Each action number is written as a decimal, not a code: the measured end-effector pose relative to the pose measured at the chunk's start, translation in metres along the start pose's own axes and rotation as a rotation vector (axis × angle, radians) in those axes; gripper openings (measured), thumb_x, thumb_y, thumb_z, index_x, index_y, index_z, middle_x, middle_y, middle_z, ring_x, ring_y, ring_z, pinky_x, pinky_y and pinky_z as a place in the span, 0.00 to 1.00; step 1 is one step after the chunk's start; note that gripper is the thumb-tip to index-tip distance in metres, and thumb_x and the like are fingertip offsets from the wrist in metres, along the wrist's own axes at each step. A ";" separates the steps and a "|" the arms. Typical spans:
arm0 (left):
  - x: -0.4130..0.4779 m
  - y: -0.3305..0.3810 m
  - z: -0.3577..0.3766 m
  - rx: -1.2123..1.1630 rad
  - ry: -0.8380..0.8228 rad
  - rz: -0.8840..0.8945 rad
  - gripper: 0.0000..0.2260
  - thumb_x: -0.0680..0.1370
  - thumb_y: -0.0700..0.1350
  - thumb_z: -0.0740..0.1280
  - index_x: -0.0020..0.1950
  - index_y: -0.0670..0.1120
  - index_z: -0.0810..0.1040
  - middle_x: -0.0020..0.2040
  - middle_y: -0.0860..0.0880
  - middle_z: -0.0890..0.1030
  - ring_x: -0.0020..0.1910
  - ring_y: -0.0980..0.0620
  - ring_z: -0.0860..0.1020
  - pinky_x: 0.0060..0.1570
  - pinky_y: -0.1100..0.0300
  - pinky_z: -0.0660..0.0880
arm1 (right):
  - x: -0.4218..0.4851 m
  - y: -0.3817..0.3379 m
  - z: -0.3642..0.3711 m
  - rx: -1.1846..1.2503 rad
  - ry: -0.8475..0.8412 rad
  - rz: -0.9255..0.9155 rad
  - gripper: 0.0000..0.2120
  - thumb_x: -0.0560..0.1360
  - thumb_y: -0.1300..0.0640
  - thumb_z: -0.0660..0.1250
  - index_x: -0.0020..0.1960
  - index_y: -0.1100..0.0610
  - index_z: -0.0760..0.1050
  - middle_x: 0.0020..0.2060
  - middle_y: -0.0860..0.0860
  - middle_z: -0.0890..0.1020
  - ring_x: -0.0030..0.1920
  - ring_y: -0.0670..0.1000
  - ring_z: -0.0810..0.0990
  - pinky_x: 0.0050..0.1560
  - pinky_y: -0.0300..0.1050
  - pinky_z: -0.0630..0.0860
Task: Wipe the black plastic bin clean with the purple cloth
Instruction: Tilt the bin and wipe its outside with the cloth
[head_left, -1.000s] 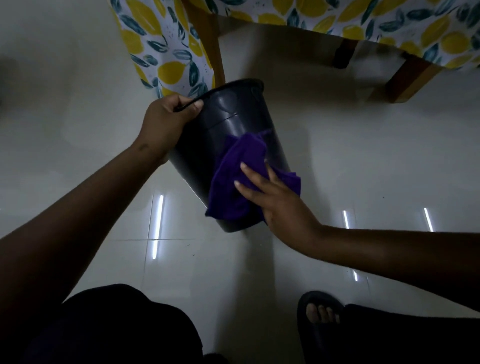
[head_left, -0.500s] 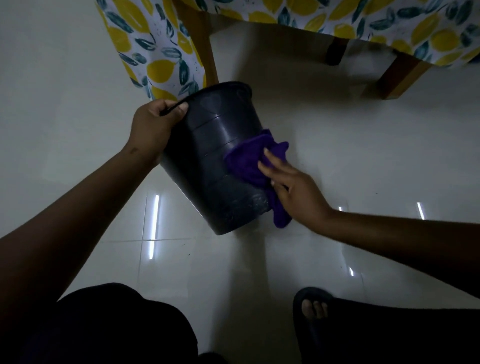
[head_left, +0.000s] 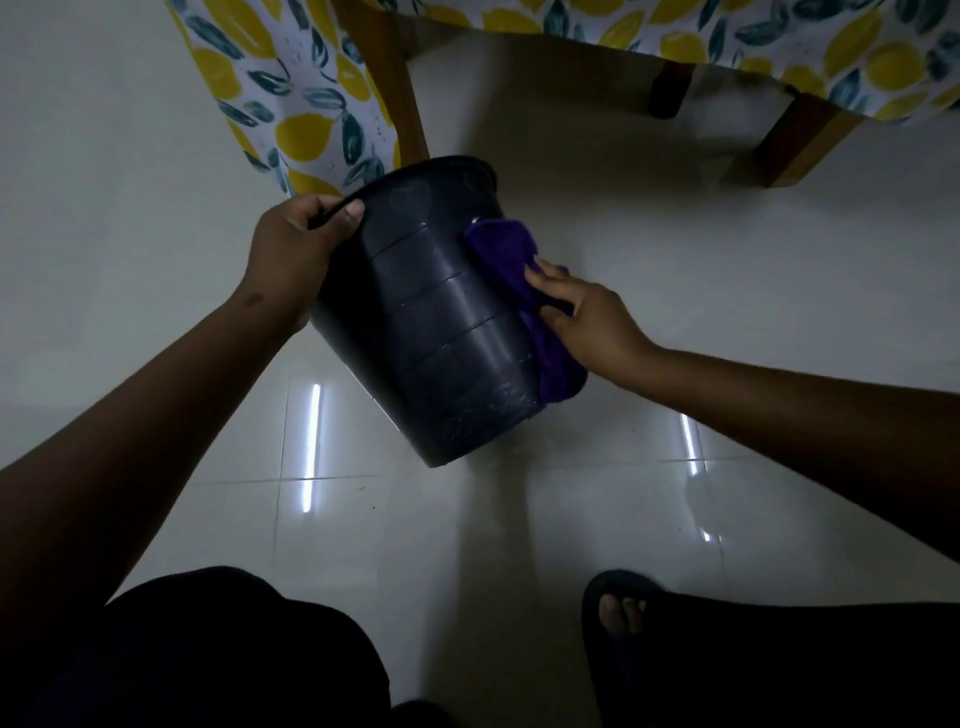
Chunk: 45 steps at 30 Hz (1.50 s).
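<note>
The black plastic bin (head_left: 436, 332) is tilted, its mouth pointing away from me and its base toward me, just above the white tiled floor. My left hand (head_left: 296, 254) grips the bin's rim at the upper left, thumb over the edge. The purple cloth (head_left: 511, 270) lies along the bin's right outer side, from near the rim down to the base. My right hand (head_left: 582, 312) presses the cloth flat against that side with extended fingers. The inside of the bin is hidden.
A table with a lemon-print cloth (head_left: 291, 98) and wooden legs (head_left: 400, 93) stands just beyond the bin. Another wooden leg (head_left: 800, 140) is at the upper right. My sandalled foot (head_left: 618, 613) and dark-clothed knees are at the bottom. Glossy white floor tiles (head_left: 727, 291) surround the bin.
My right hand has slid the purple cloth from the front face of the bin round to its right side. The left hand keeps its grip on the rim.
</note>
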<state>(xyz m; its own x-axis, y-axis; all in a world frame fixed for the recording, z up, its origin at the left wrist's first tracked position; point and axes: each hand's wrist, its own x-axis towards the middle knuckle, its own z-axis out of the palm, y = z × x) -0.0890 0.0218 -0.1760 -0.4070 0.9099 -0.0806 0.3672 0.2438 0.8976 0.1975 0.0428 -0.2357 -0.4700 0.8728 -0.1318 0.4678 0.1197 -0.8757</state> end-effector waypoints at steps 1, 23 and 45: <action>0.000 -0.002 0.001 -0.009 0.009 0.000 0.07 0.77 0.50 0.69 0.48 0.47 0.82 0.41 0.53 0.82 0.42 0.59 0.79 0.47 0.64 0.76 | -0.005 0.003 0.001 0.007 0.001 0.025 0.24 0.76 0.68 0.61 0.70 0.54 0.66 0.72 0.51 0.65 0.71 0.43 0.61 0.73 0.35 0.53; 0.001 -0.008 -0.002 0.034 -0.022 0.005 0.08 0.78 0.51 0.68 0.50 0.48 0.82 0.44 0.49 0.82 0.43 0.57 0.79 0.43 0.63 0.75 | -0.023 0.001 0.012 -0.116 -0.099 -0.330 0.24 0.76 0.68 0.61 0.70 0.55 0.66 0.73 0.52 0.64 0.74 0.51 0.60 0.74 0.46 0.56; -0.008 0.003 -0.005 -0.026 -0.123 -0.055 0.07 0.79 0.45 0.67 0.41 0.49 0.77 0.30 0.58 0.80 0.29 0.65 0.76 0.27 0.73 0.69 | 0.032 -0.030 0.010 -0.238 -0.072 -0.424 0.24 0.76 0.69 0.59 0.69 0.53 0.68 0.72 0.53 0.65 0.74 0.55 0.60 0.75 0.44 0.54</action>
<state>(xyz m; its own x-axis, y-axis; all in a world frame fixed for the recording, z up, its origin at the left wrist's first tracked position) -0.0883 0.0138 -0.1703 -0.3197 0.9300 -0.1816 0.3249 0.2876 0.9009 0.1610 0.0624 -0.2181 -0.7030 0.6895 0.1743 0.3779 0.5697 -0.7298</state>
